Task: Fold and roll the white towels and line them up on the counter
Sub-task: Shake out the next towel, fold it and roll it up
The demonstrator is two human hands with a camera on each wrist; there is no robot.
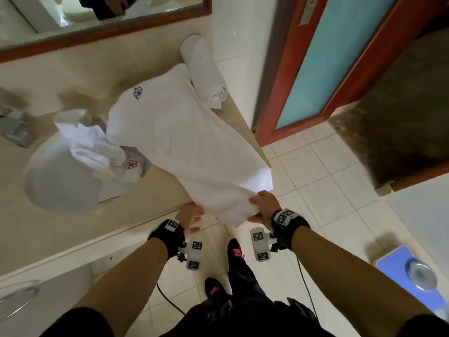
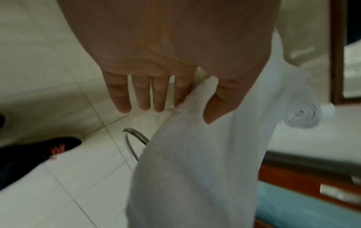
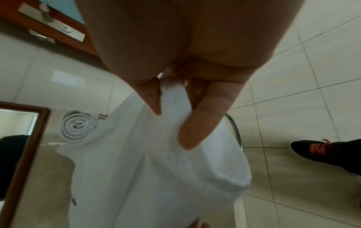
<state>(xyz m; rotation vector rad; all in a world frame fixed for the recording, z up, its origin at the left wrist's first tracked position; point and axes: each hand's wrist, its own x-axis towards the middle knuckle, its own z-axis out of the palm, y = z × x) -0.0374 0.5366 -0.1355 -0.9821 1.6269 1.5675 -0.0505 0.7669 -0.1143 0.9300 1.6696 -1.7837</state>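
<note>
Right hand: the right hand (image 1: 263, 206) pinched the near end of the folded towel (image 1: 184, 142) between thumb and curled fingers (image 3: 203, 121), a strip of cloth bunched inside the grip.
Left hand: the left hand (image 1: 190, 216) sat at the near left edge of the same towel; its fingers (image 2: 141, 94) hung nearly straight, and the towel's edge ran between forefinger and thumb, touched rather than clearly pinched.
Folded towel: it lay as a long band from the far part of the bench (image 1: 60, 76) toward both hands, its near end lifted past the bench's front edge; a blue stitched emblem (image 1: 137, 92) showed near its far end.
Rolled towel: a rolled towel (image 1: 205, 74) lay on the far right of the bench, just beside the folded towel's far corner.
Loose towel: a crumpled towel (image 1: 97, 144) with a red emblem lay in the basin (image 1: 56, 183), left of the folded one.
Materials: white fluffy terry cloth; smooth beige stone bench; round white basin; pale glossy floor tiles (image 1: 323, 171).
Views: only the wrist views showed the roll's spiral end (image 3: 79, 125) and the grip itself; only the head view showed the basin and both emblems.
</note>
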